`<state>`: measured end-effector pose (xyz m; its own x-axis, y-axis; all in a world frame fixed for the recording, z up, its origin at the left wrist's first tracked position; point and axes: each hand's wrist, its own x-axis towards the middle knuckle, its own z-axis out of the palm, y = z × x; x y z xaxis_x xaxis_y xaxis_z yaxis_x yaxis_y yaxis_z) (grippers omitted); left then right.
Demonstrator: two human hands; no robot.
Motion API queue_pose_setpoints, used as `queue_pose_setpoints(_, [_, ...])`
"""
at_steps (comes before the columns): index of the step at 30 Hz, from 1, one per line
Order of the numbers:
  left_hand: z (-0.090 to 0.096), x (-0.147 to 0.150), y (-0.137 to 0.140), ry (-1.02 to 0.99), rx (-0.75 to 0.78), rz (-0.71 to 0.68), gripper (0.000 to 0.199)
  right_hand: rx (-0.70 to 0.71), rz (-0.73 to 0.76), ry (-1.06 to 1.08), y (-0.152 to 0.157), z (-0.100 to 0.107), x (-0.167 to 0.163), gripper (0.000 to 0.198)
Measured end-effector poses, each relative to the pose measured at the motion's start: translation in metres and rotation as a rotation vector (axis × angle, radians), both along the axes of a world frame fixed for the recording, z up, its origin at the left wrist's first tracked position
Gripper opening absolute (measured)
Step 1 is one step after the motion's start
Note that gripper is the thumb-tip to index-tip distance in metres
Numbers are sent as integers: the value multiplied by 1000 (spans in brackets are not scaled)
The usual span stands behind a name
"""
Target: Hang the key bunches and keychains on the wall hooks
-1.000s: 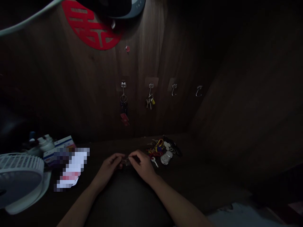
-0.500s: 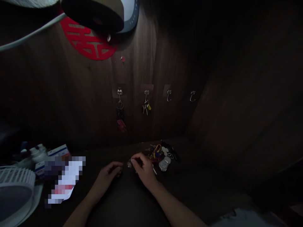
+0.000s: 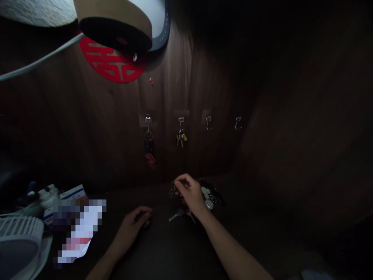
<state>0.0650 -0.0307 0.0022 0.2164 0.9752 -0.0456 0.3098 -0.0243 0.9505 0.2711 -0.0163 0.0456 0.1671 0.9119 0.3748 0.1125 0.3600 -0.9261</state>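
**Right hand lifts a key bunch off the dark shelf**

Head view: the right hand is raised just above the wooden shelf, its fingertips pinched together on the ring of a key bunch. The bunch hangs down from that pinch, and its lowest keys splay out at the shelf surface. In this dim light I cannot tell whether they touch the wood. The left hand rests on the shelf nearby, fingers loosely curled and holding nothing that shows. Just behind the right hand lies a pile of keys and fobs. On the back panel are four hooks: the first hook carries keys with a red tag, the second hook a small bunch with a yellow tag, and the third hook and the fourth hook are bare.

To handle it well, I judge the grip should stay on the ring itself, so the keys dangle free and do not snag the pile.

The bunch's long axis runs roughly vertical, ring uppermost; the lowest key points down and to the left.
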Motion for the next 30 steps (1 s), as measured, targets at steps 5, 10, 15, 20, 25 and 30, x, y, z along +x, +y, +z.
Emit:
queue_pose_setpoints(5, [4,0,-1,-13,15,-5,30,65,-20,-16,15,45,8,19])
queue_pose_setpoints(10, [7,-1,-2,0,7,-24,31,156,-19,-8,33,84,14,18])
queue_pose_setpoints(15, [3,-1,1,-7,4,-43,34,252,-59,-27,51,119,17,17])
queue_pose_setpoints(20, [2,-1,2,-37,-23,-48,30,293,-143,-70,72,142,22,17])
queue_pose_setpoints(25, [0,-2,3,-31,-17,-63,28,298,-181,-85,90,144,28,16])
queue_pose_setpoints(30, [-4,-3,7,-7,-14,-68,31,270,-202,-121,98,140,30,14])
